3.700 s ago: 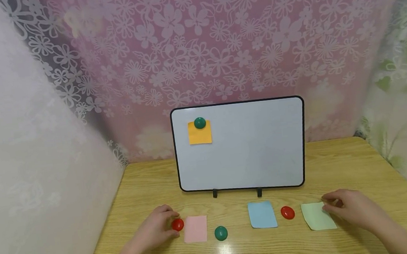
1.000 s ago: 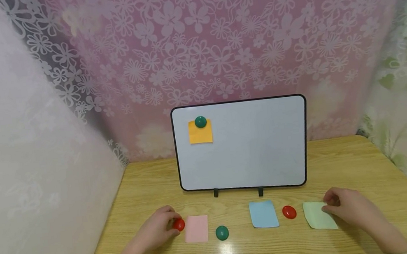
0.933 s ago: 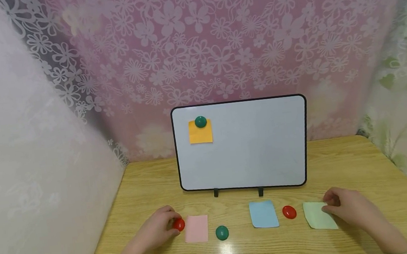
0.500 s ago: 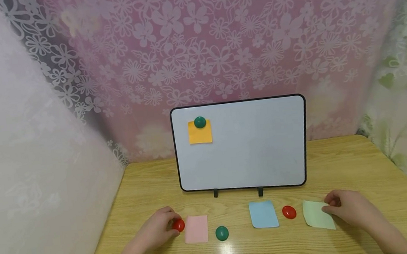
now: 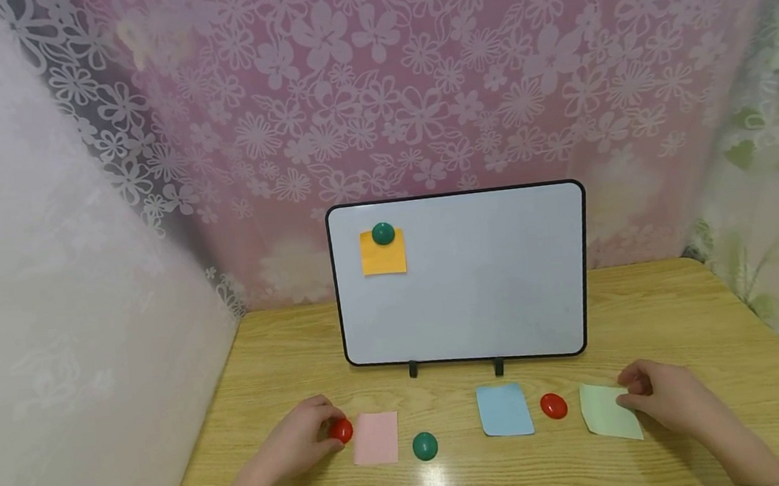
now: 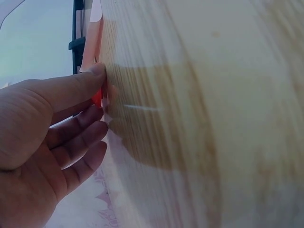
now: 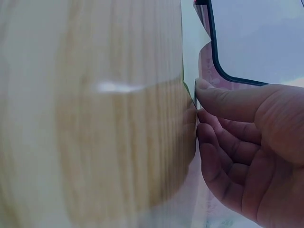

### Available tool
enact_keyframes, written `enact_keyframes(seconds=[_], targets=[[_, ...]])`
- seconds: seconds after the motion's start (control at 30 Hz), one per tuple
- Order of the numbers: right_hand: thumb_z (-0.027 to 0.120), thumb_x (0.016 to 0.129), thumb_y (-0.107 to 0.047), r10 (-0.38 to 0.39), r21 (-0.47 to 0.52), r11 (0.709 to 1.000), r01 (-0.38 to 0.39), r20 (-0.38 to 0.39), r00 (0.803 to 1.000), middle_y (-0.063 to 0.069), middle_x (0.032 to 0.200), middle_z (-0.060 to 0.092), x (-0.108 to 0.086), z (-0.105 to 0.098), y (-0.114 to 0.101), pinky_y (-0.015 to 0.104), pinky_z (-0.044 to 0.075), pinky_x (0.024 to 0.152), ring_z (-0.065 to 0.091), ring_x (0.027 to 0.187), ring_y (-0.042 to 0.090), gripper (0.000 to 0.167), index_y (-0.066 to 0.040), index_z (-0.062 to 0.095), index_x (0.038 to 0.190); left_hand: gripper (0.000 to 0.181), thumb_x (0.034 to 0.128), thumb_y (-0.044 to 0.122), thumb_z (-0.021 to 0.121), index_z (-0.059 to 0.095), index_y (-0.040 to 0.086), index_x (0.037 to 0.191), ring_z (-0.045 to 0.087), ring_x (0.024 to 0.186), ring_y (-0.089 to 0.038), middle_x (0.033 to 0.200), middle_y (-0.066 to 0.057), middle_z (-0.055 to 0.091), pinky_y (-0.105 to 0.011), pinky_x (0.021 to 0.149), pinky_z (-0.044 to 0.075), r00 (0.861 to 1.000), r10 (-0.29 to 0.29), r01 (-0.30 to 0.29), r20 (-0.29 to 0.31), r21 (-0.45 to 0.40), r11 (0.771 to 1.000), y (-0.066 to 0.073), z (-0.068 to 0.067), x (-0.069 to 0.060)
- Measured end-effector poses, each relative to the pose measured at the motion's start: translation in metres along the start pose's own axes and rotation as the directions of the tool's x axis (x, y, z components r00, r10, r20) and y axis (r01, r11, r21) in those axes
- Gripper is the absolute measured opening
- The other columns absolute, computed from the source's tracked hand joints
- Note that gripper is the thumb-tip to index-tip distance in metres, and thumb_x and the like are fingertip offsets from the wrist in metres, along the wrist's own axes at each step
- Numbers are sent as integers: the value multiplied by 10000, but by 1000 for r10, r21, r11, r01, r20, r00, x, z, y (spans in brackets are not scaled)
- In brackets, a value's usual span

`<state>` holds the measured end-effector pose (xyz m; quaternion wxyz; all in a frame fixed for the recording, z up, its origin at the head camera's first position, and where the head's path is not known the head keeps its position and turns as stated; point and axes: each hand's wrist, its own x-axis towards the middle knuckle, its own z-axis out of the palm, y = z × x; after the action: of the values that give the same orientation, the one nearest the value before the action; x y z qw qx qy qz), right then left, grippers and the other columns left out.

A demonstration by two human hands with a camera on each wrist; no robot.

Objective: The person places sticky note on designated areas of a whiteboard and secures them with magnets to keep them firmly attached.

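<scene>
Your left hand was clamped on a red magnet in front of the whiteboard's lower left corner; whether the magnet was off the bench, you could not tell. Your right hand pinched a pale green note in front of the whiteboard's lower right corner. The paper looked like the weak point: you had it by its right side alone, so a hasty lift might have creased it or let it slip. The magnet, smooth and domed, could have squirted out if you squeezed it off centre. A pink note lay just beside it, before that same lower left corner, and a sideways sweep risked dragging it along. Before the whiteboard's right end, a second red magnet lay near the green note, where paper pulled low might have nudged it. The whiteboard stood on small black feet; hard pressure on its face could have tipped it backward.
</scene>
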<state>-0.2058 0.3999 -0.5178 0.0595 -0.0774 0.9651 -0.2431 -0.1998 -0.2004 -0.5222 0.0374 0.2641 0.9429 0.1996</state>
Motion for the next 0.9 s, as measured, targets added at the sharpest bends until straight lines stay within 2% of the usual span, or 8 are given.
enact_keyframes(seconds=[0.17, 0.33, 0.6, 0.9], targets=[[833, 948, -244, 9, 4, 1000, -9, 13, 1000, -28, 904, 685, -1, -1, -2, 414, 543, 738, 633, 836, 175, 303, 19, 729, 1054, 290, 863, 163, 922, 788, 99, 1111, 625, 950, -101, 1038, 67, 660, -352, 857, 581, 1000, 5, -5, -1, -9, 1000, 2, -2, -1], [843, 935, -261, 12, -5, 1000, -12, 11, 1000, -27, 885, 665, 0, -1, 1, 408, 525, 732, 606, 827, 166, 288, -11, 715, 999, 288, 866, 174, 921, 789, 100, 1111, 617, 941, -88, 1037, 72, 657, -345, 853, 582, 1000, -2, 2, 0, -5, 1000, 2, -1, -1], [855, 923, -265, 21, -18, 1000, -21, 15, 1000, -23, 878, 635, 1, -1, 1, 393, 501, 724, 573, 818, 163, 295, -38, 680, 991, 282, 872, 192, 916, 789, 110, 1110, 600, 933, -76, 1031, 79, 653, -342, 856, 578, 1000, -18, 18, 7, -2, 1000, 0, 1, 1], [839, 939, -240, 1, 23, 1000, -1, 21, 1000, -38, 916, 674, 1, -1, 2, 377, 527, 727, 616, 839, 152, 315, 0, 738, 1117, 281, 871, 188, 917, 791, 111, 1111, 609, 942, -74, 1042, 73, 663, -339, 859, 577, 1000, -12, 12, -4, 0, 1000, -1, 1, 0]])
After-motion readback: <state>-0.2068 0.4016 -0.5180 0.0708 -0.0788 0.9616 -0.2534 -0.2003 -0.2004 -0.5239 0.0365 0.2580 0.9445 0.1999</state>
